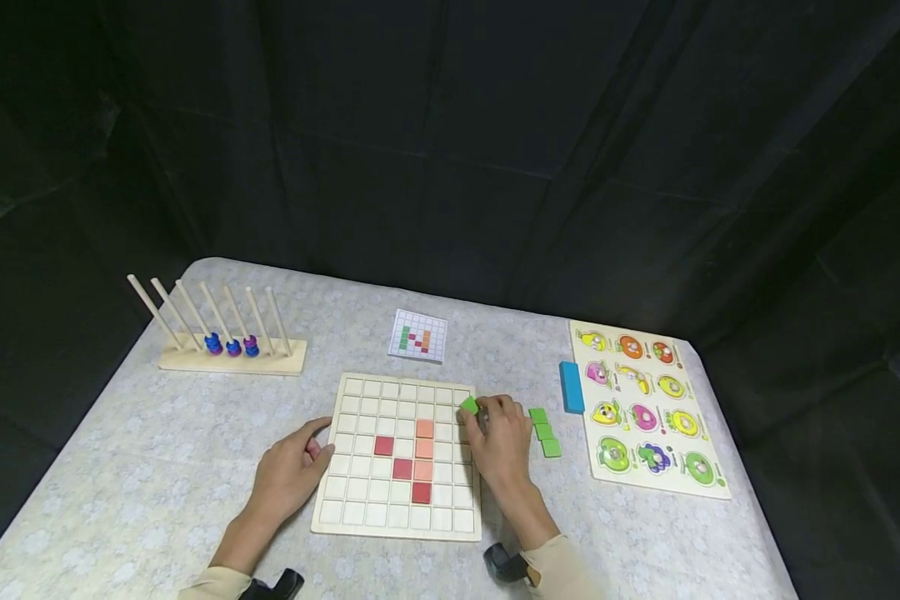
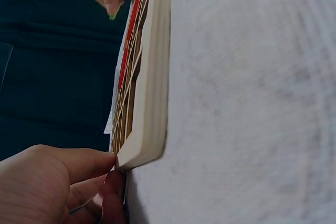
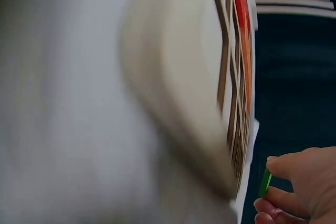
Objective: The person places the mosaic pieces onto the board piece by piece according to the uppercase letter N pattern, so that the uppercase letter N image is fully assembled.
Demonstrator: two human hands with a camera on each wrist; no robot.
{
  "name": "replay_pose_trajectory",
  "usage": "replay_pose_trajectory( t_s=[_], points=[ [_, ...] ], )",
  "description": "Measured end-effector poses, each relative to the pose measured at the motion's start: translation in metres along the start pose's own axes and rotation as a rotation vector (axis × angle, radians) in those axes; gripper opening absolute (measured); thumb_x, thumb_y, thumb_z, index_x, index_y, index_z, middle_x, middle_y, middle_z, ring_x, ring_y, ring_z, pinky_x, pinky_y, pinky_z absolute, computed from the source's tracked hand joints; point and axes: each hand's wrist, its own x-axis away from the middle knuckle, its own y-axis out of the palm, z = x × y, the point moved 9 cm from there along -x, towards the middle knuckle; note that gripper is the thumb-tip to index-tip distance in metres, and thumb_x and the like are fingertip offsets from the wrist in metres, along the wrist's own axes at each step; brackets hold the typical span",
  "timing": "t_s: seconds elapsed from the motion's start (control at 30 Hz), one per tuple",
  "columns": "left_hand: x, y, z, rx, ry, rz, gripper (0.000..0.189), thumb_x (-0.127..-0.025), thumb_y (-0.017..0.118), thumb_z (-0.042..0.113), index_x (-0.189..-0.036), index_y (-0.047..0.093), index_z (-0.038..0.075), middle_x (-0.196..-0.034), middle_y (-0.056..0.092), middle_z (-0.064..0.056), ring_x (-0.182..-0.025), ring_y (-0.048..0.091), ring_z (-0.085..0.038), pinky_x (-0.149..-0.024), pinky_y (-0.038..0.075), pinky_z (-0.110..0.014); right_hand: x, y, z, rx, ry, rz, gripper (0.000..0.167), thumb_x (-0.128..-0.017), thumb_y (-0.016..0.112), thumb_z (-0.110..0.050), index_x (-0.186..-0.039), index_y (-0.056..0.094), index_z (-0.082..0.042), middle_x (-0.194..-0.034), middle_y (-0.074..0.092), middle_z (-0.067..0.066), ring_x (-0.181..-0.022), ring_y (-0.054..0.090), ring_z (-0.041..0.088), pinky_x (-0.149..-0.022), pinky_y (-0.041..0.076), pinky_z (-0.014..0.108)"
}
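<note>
A wooden grid board lies on the table, with three red tiles and a column of three orange tiles in its cells. At the board's left edge, my left hand holds the rim between thumb and curled fingers, as the left wrist view shows too. My right hand pinches a green tile between thumb and fingertips, above the board's upper right part. In the right wrist view that tile is seen edge-on. Several more green tiles lie right of this hand.
A small pattern card lies behind the board. At the back left stands a peg rack with blue and purple beads. On the right are a blue block and a fruit puzzle board. A black curtain hangs behind the table.
</note>
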Motion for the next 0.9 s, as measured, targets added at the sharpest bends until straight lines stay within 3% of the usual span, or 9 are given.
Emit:
replay_pose_trajectory(
  t_s=[0.23,0.47,0.6,0.9],
  points=[
    [0.001,-0.001,0.001,0.009,-0.001,0.002,0.04,-0.093,0.067,0.014,-0.133,0.064,0.008,-0.072,0.061,0.001,-0.057,0.048,-0.006,-0.053,0.035,-0.023,0.013,0.014,-0.04,-0.012,-0.135,-0.038,0.029,-0.091,0.075,-0.027,-0.105,0.074,-0.003,-0.102,0.069,0.01,-0.091,0.061,0.025,-0.076,0.041,0.036],
    [0.001,-0.001,0.001,0.011,-0.005,0.0,0.041,-0.093,0.067,0.014,-0.133,0.064,0.008,-0.071,0.06,0.001,-0.057,0.048,-0.006,-0.053,0.035,-0.023,0.026,0.037,-0.073,-0.044,-0.315,-0.159,0.027,-0.093,0.071,-0.03,-0.109,0.073,-0.008,-0.108,0.067,0.003,-0.098,0.059,0.02,-0.086,0.049,0.036],
    [0.0,0.0,0.001,0.01,-0.001,-0.002,0.041,-0.093,0.067,0.015,-0.133,0.064,0.008,-0.071,0.061,0.001,-0.057,0.048,-0.006,-0.053,0.035,-0.023,0.029,0.044,-0.087,-0.025,-0.398,-0.169,0.027,-0.094,0.07,-0.031,-0.111,0.072,-0.01,-0.109,0.066,0.0,-0.096,0.057,0.016,-0.083,0.047,0.032],
    [0.0,0.0,0.0,0.014,-0.006,-0.011,0.04,-0.093,0.067,0.014,-0.133,0.064,0.007,-0.072,0.061,0.001,-0.057,0.048,-0.006,-0.053,0.036,-0.023,0.029,0.061,-0.105,0.087,-0.469,-0.204,0.028,-0.097,0.065,-0.037,-0.114,0.07,-0.015,-0.113,0.064,-0.002,-0.1,0.056,0.015,-0.08,0.044,0.03]
  ],
)
